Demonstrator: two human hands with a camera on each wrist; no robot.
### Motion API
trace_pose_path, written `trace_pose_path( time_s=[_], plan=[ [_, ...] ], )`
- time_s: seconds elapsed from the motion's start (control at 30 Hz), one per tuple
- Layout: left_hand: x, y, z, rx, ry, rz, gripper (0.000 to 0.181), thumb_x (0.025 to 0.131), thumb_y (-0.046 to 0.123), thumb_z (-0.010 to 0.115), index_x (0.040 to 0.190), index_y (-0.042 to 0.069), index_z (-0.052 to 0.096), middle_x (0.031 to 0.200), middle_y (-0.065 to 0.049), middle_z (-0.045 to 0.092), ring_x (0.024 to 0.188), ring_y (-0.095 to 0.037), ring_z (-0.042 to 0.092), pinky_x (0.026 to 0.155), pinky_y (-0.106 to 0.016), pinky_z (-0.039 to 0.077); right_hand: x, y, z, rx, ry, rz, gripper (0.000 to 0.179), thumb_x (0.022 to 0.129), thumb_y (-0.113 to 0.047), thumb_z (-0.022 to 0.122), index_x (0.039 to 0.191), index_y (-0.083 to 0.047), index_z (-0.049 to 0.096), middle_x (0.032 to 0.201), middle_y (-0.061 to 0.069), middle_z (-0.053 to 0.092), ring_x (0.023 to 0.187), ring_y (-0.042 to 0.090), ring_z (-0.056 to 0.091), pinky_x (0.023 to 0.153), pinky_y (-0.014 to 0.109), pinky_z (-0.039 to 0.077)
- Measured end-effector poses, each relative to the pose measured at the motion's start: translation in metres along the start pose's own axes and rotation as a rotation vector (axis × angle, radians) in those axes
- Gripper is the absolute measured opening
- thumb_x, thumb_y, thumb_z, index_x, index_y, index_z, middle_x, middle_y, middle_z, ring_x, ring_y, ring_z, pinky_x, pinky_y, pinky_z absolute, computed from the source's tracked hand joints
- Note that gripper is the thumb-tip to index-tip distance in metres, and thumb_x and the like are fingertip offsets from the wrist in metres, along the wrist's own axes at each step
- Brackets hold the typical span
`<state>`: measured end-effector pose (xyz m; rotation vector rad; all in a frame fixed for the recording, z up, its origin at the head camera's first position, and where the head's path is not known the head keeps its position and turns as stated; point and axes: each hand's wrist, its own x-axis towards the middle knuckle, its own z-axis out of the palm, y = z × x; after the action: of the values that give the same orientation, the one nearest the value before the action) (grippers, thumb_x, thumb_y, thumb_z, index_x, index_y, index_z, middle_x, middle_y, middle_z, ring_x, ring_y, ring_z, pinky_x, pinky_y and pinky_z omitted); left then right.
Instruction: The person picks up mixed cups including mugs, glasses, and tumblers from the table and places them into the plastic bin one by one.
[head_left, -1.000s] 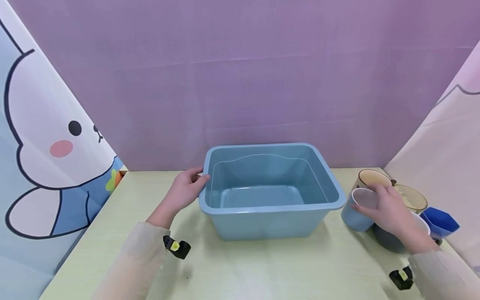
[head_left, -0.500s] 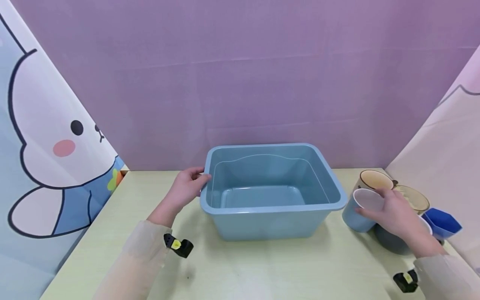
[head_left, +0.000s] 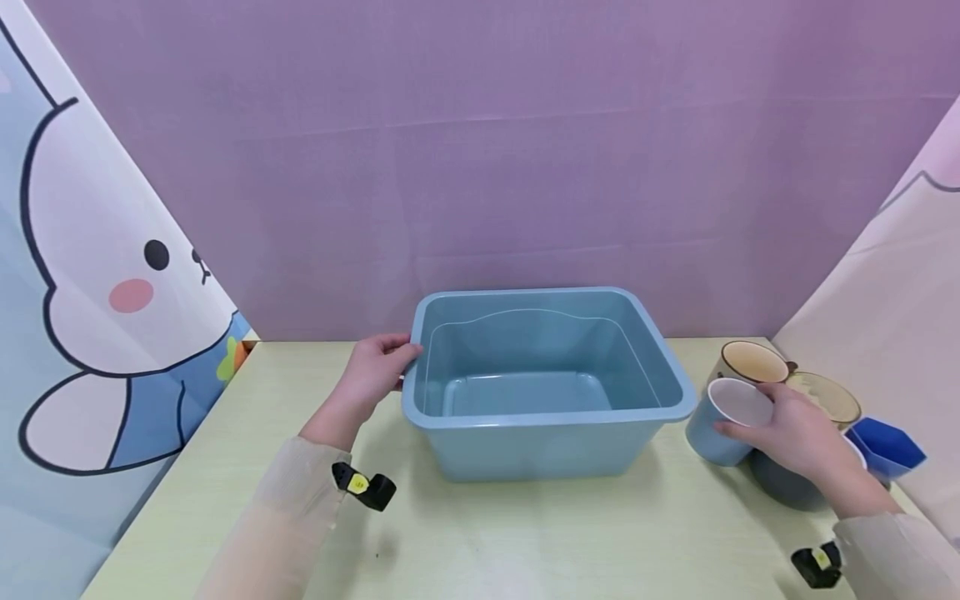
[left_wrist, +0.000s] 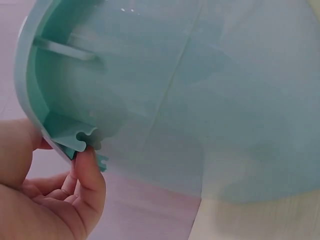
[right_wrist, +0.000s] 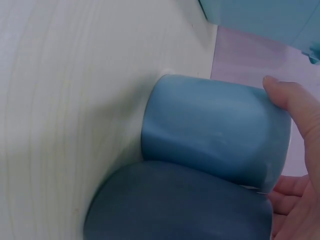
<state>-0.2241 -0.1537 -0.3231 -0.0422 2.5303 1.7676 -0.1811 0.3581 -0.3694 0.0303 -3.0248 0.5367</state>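
A light blue plastic basin stands in the middle of the table in the head view. My left hand pinches its left rim, the thumb on top and the fingers beneath; the left wrist view shows the basin's outer wall and underside of the rim. At the right, my right hand holds a light blue cup with a white inside near its rim, thumb on one side and fingers behind. The cup stands upright on the table. A dark grey bowl or mug sits close beside it, partly hidden under the hand.
Behind the blue cup are a cream mug and a yellowish bowl or cup. A dark blue angular container stands at the far right. A purple cloth hangs behind the table.
My right hand has shifted slightly right across the cup, showing more of its white inside. The left hand keeps its hold on the basin rim. The head view has shifted a little.
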Motion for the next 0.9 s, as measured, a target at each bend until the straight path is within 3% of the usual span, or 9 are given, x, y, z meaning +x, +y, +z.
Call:
trace_pose_path(
  time_s=[0.6, 0.9],
  plan=[
    [0.0, -0.003, 0.0, -0.035, -0.024, -0.02, 0.045, 0.096, 0.026, 0.054, 0.135, 0.004, 0.049, 0.123, -0.016, 0.059, 0.096, -0.021, 0.065, 0.077, -0.032, 0.057, 0.0, 0.0, 0.008, 0.029, 0.015, 0.001, 0.096, 0.072, -0.057, 0.073, 0.127, 0.014, 0.04, 0.103, 0.032, 0.059, 0.079, 0.034, 0.059, 0.056, 0.03, 0.041],
    [-0.001, -0.003, 0.0, -0.054, -0.023, -0.028, 0.046, 0.095, 0.025, 0.054, 0.135, 0.003, 0.049, 0.123, -0.018, 0.059, 0.104, -0.032, 0.063, 0.077, -0.032, 0.057, 0.001, -0.007, 0.013, 0.047, 0.082, -0.04, 0.098, 0.071, -0.055, 0.075, 0.129, 0.016, 0.04, 0.111, 0.035, 0.054, 0.083, 0.038, 0.057, 0.059, 0.031, 0.042]
  ],
)
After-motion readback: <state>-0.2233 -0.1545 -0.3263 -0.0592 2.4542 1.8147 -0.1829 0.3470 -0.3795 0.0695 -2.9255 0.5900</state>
